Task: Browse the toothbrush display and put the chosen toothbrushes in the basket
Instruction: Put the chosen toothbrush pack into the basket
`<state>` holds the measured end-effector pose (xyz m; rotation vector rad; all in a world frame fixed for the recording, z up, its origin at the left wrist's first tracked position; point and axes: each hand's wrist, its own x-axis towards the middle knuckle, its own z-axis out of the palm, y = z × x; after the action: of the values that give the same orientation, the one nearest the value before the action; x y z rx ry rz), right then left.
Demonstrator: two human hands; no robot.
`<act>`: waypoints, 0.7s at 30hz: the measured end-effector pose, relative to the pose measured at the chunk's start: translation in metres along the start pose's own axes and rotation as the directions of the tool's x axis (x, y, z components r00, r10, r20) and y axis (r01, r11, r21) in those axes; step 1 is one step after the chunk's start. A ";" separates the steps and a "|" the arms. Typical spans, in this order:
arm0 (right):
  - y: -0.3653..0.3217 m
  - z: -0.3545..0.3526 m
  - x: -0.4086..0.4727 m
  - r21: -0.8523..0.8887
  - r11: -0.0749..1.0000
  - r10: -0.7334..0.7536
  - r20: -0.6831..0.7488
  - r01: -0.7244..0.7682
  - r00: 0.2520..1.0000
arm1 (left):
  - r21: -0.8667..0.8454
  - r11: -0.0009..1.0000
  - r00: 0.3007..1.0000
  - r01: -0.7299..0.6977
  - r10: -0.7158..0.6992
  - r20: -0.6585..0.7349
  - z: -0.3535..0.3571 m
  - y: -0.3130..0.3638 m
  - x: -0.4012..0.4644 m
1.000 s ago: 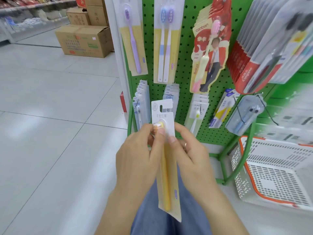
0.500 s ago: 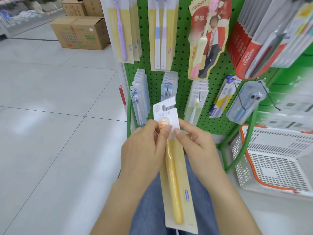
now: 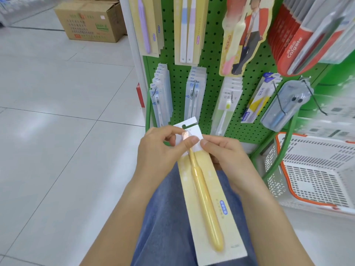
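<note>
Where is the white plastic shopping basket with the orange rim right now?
In the head view, the white plastic shopping basket with the orange rim sits on the floor at the lower right, beside the foot of the green pegboard display, right of the right hand.

basket (image 3: 317, 189) and box (image 3: 90, 20) on floor (image 3: 57, 131)

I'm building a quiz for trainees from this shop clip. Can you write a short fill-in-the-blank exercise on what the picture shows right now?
1. Both hands, the left hand and the right hand, hold one packaged toothbrush whose handle is ____ in colour.
2. The display's pegboard is ____ in colour.
3. The white basket has an ____ rim.
4. The basket sits to the person's ____ side.

Missing words: yellow; green; orange; right
</note>
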<state>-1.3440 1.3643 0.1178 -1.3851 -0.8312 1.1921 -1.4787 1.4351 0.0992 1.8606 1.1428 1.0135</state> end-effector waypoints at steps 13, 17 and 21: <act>0.002 -0.009 -0.017 0.182 0.938 0.240 0.268 -0.294 0.933 | 0.235 0.972 0.998 0.029 -0.015 -0.059 -0.004 -0.008 0.013; 0.005 -0.009 -0.017 0.217 0.928 0.242 0.270 -0.304 0.932 | 0.191 0.980 0.995 0.061 -0.044 -0.089 -0.001 -0.007 0.009; 0.010 -0.010 -0.014 0.242 0.926 0.236 0.222 -0.288 0.946 | 0.117 0.992 0.993 0.050 -0.037 -0.116 0.002 -0.009 0.000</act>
<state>-1.3389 1.3460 0.1101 -1.1933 -0.5922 1.6042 -1.4798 1.4375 0.0906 1.8820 1.3315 1.0578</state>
